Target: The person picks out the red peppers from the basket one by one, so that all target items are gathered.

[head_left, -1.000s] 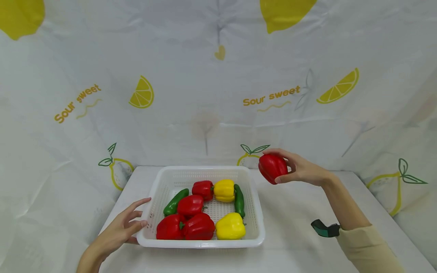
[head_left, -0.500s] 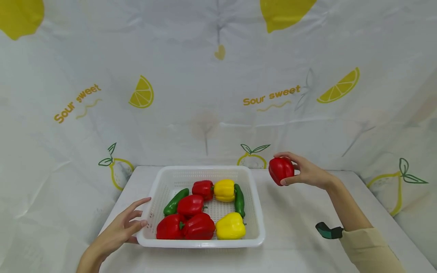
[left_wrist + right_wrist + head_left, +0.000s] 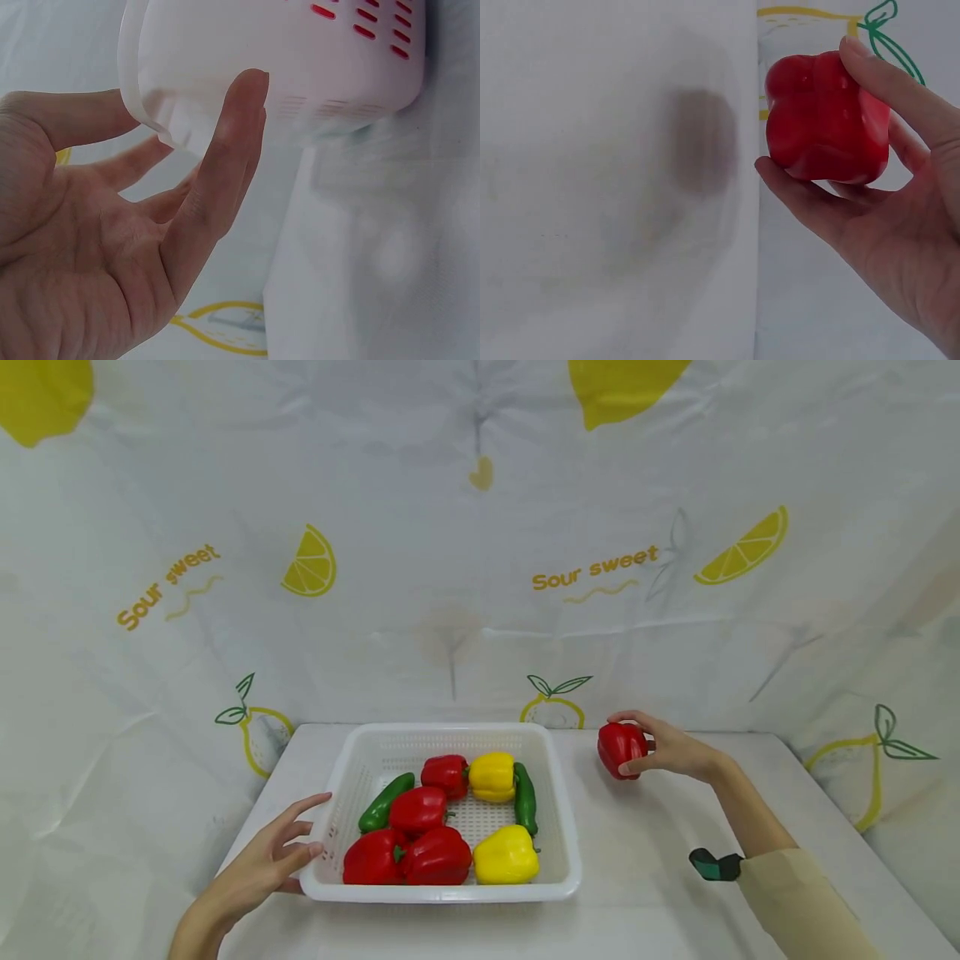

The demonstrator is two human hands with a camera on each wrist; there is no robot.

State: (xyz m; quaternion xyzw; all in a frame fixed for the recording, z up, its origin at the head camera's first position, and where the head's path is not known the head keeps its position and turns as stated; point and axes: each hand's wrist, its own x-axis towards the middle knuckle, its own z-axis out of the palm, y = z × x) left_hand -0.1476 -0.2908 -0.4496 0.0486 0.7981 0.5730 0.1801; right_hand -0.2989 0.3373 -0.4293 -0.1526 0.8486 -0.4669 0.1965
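My right hand grips a red bell pepper between thumb and fingers, to the right of the white basket. In the right wrist view the bell pepper is held off the table, its shadow falling on the white surface. My left hand rests at the basket's left rim, its fingers loosely bent; in the left wrist view the thumb and fingertips lie against the basket. Inside it lie several red bell peppers, two yellow bell peppers and two green peppers.
The basket stands on a white table, left of its middle. Behind and beside the table hangs a white curtain printed with lemons and words. A dark green and black strap end sticks out at the right sleeve.
My right hand has carried the red bell pepper rightward and down, closer to the table. The left hand and the basket have stayed in place.
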